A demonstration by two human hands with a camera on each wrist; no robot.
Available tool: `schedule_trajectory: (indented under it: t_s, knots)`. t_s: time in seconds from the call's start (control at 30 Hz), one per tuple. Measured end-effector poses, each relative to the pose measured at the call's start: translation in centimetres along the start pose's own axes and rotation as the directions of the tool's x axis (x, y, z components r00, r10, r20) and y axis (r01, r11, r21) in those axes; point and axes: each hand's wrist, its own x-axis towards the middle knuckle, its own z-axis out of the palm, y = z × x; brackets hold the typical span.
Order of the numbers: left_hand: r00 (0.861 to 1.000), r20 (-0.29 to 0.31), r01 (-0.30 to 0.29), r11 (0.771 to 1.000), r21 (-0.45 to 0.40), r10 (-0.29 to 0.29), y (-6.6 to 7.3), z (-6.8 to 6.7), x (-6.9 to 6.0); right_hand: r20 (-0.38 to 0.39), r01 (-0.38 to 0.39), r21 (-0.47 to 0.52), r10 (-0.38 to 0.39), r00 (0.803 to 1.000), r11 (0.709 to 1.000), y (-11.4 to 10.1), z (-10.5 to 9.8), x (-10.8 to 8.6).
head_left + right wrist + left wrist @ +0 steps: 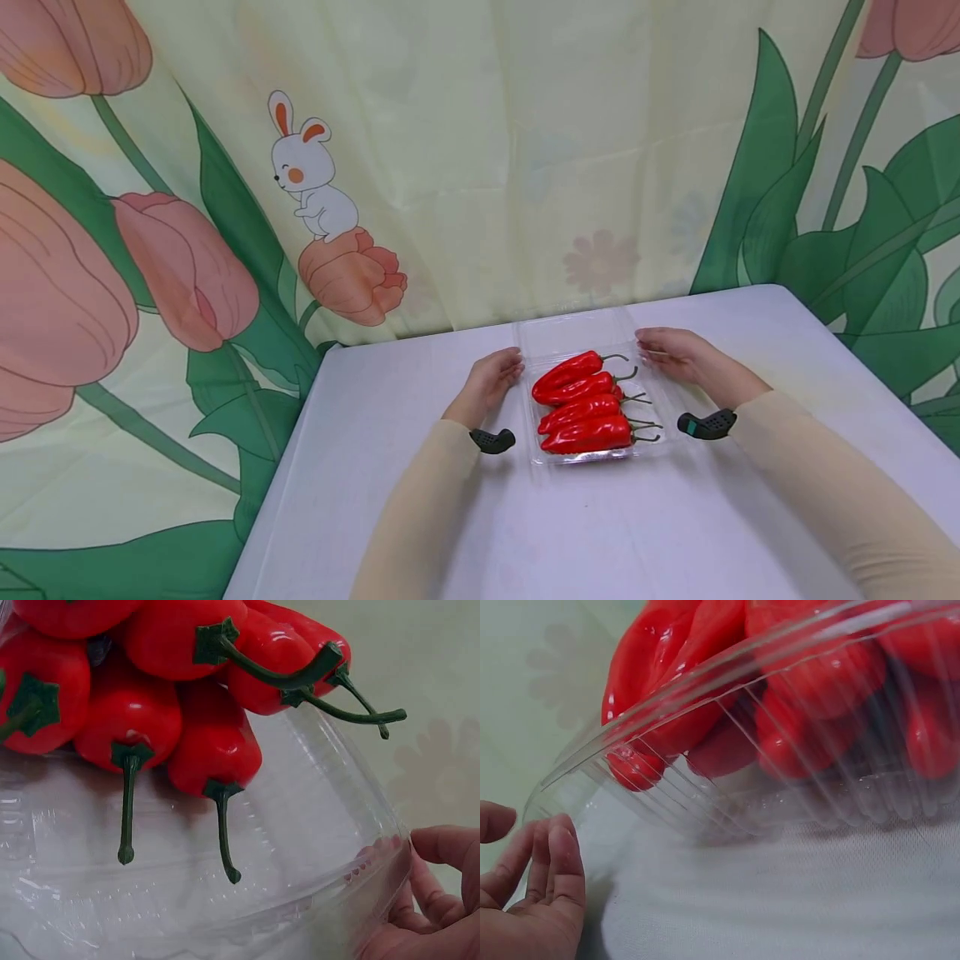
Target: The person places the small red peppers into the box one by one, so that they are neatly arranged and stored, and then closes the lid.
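Observation:
A clear plastic box (536,458) lies on the table, several glossy red peppers (585,408) with green stems heaped in it. Its clear lid (573,331) is folded back towards the curtain. My left hand (491,381) is at the left far corner; in the left wrist view its thumb and fingertips (565,844) meet the thin plastic edge from either side. At the opposite far corner, my right hand (678,354) pinches the rim, thumb (442,844) outside and some fingers partly seen through the plastic. The peppers' stems point towards the right hand.
White cloth covers the table (375,467), whose far edge meets a curtain (480,167) printed with tulips and a rabbit. Black wrist straps (492,442) show at both sleeve cuffs. Bare tabletop extends to the left, right and front of the box.

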Motion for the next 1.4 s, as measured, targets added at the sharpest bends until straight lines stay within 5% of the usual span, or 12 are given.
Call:
schedule_trajectory:
  t_s: [0.4, 0.9, 1.4]
  knots:
    - [0.998, -0.007, -0.056, 0.998, 0.037, 0.057, 1.9, -0.6, -1.1, -0.031, 0.002, -0.054, -0.004, 0.999, 0.999, -0.3, 1.4, -0.3]
    - [0.989, -0.031, -0.140, 0.977, 0.159, 0.147, 3.2, -1.8, -1.7, -0.108, 0.079, -0.223, -0.105, 0.989, 0.972, -0.6, 3.2, -0.4]
    - [0.954, -0.071, -0.286, 0.955, 0.084, 0.292, 2.7, -2.5, -1.8, -0.110, 0.211, -0.207, -0.237, 0.965, 0.955, -0.1, 3.9, -0.2]
